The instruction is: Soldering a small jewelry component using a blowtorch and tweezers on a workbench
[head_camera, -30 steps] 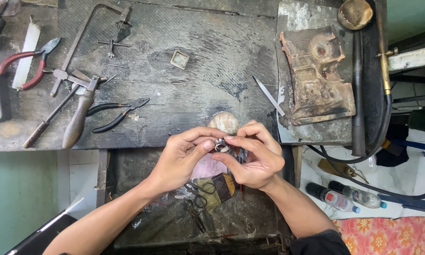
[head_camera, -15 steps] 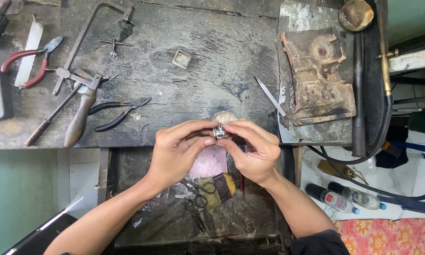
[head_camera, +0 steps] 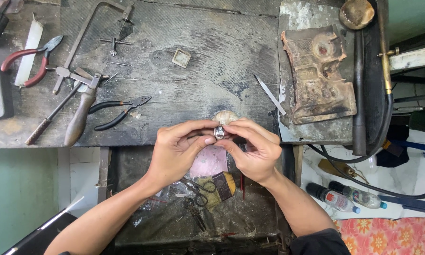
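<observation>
Ring (head_camera: pixel 219 131) sits pinched between both my hands, right at the fingertips, just off the near edge of the workbench (head_camera: pixel 198 85). Small, silvery, looks like metal; I can't make out more detail.

Left hand (head_camera: pixel 179 148): fingers curled in, thumb and forefinger closed on the ring's left side. Ring is at its right tip.

Right hand (head_camera: pixel 255 148): same pinch from the other side, fingers bunched, ring at its left tip. The two hands' fingertips touch around it.

Left of the left hand, well apart on the bench: red-handled cutters (head_camera: pixel 26 66), a jeweller's saw frame (head_camera: pixel 87 33), a wooden-handled tool (head_camera: pixel 80 113), then black-handled pliers (head_camera: pixel 118 111) nearer.

Just beyond the fingertips: a rounded wooden peg (head_camera: pixel 225 116), partly hidden by them. Farther up: a small square piece (head_camera: pixel 181 57).

Under the hands, in the tray below the bench: a pink cloth (head_camera: pixel 208 163) and scissors (head_camera: pixel 196 198).

Right of the right hand: a thin metal blade (head_camera: pixel 270 94), then a scorched block (head_camera: pixel 318 75). Lower right, on the floor: two plastic bottles (head_camera: pixel 344 198).
</observation>
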